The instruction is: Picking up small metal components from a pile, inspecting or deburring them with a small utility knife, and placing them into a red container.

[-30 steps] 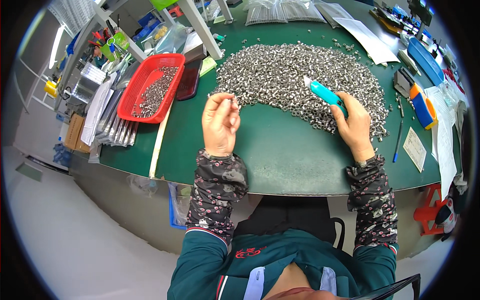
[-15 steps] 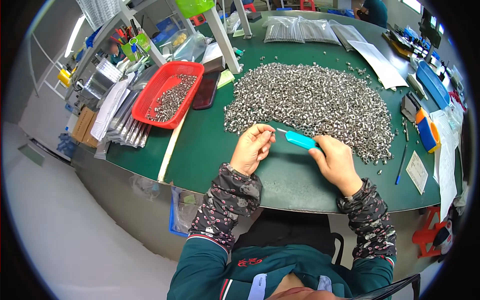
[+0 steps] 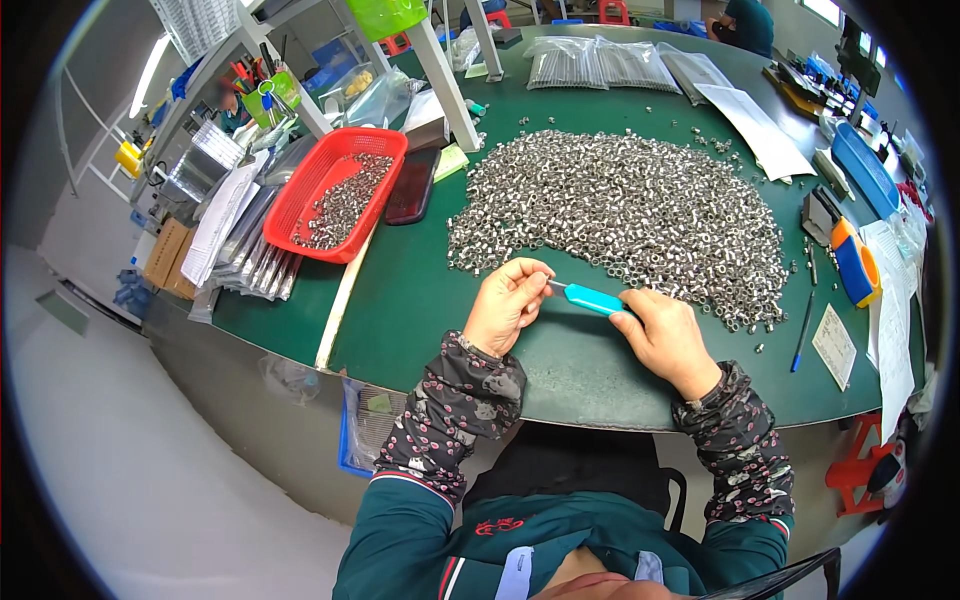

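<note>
My left hand (image 3: 506,308) is closed in a pinch in front of the pile. Between its thumb and forefinger sits what looks like one small metal ring, almost wholly hidden by the fingertips. My right hand (image 3: 666,338) grips a teal-handled hand tool (image 3: 594,299) with a thin metal tip. That tip points left and meets the left fingertips; whether it enters the ring is too small to tell. Just beyond both hands spreads a large pile of short silvery metal rings (image 3: 620,205) on the green tabletop (image 3: 590,370).
A red plastic basket (image 3: 284,222) with more metal rings stands at left, beside a dark phone (image 3: 411,190). Bagged parts (image 3: 600,62) lie at the back. To the right are a blue pen (image 3: 802,333), a card (image 3: 834,344), an orange-and-blue object (image 3: 856,264) and a blue tray (image 3: 866,170).
The teal tool has moved left and slightly down, its tip going from just apart to meeting my left fingertips. My left hand has shifted slightly downward.
</note>
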{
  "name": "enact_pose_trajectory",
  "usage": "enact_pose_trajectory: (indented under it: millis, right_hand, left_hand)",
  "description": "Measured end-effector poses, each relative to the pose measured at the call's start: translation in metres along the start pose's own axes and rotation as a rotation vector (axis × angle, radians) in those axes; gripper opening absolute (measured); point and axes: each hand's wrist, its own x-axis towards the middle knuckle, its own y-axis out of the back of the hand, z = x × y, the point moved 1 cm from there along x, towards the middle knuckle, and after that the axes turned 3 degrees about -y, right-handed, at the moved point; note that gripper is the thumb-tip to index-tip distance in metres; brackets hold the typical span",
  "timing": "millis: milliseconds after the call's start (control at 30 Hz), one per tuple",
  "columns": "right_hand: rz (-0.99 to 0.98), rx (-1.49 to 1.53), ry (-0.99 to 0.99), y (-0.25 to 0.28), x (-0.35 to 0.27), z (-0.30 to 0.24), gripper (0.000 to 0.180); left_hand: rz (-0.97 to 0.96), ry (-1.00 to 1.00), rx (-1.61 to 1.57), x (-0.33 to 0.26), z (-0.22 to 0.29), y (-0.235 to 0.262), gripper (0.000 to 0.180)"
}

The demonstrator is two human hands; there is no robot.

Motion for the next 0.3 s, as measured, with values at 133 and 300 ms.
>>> enact_pose_trajectory:
  millis: [133, 300]
  right_hand:
    - [0.025, -0.042, 0.012, 0.0004, -0.0001, -0.0020, 0.023]
    - [0.050, -0.113, 0.041, 0.0026, -0.0002, -0.0035, 0.022]
  left_hand:
    - [0.043, 0.005, 0.027, -0.0022, -0.0003, -0.0016, 0.012]
    - [0.061, 0.020, 0.080, -0.0022, -0.0017, -0.0011, 0.012]
